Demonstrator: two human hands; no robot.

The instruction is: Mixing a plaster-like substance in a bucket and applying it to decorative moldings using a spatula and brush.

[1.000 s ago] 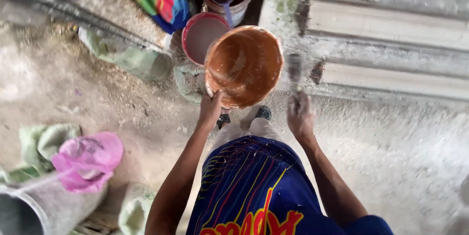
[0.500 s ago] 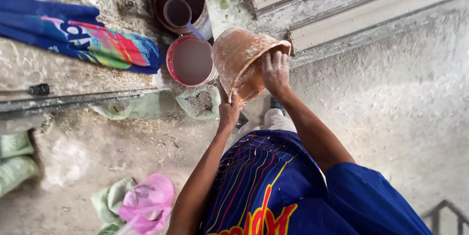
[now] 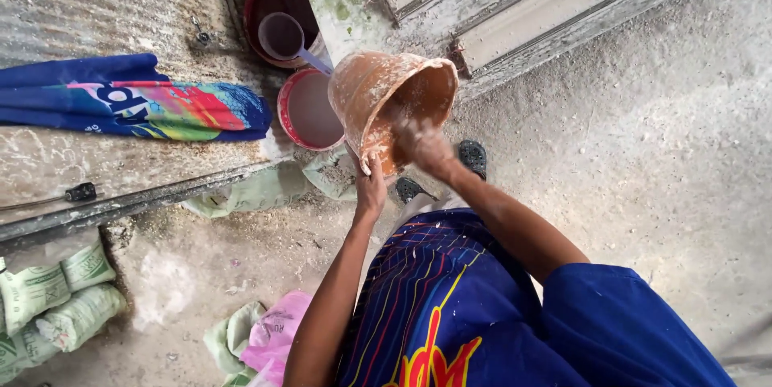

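The orange bucket [image 3: 392,106] now tips further toward the person, left hand [image 3: 371,188] clasping its rim at 6 o'clock, right hand [image 3: 420,143] closed, inside the mouth. Two red tubs [image 3: 283,5] and one scoop [image 3: 283,36] sit at 10 o'clock.

both arms reach forward and away from the body, bare from the elbows down. the left hand [image 3: 371,188] sits lower, its arm nearly straight, fingers curled up in a pinching grip with the thumb side facing the camera. the right hand [image 3: 421,144] is higher and further out, forearm angled inward across the body, wrist bent, its fingers blurred and partly hidden.
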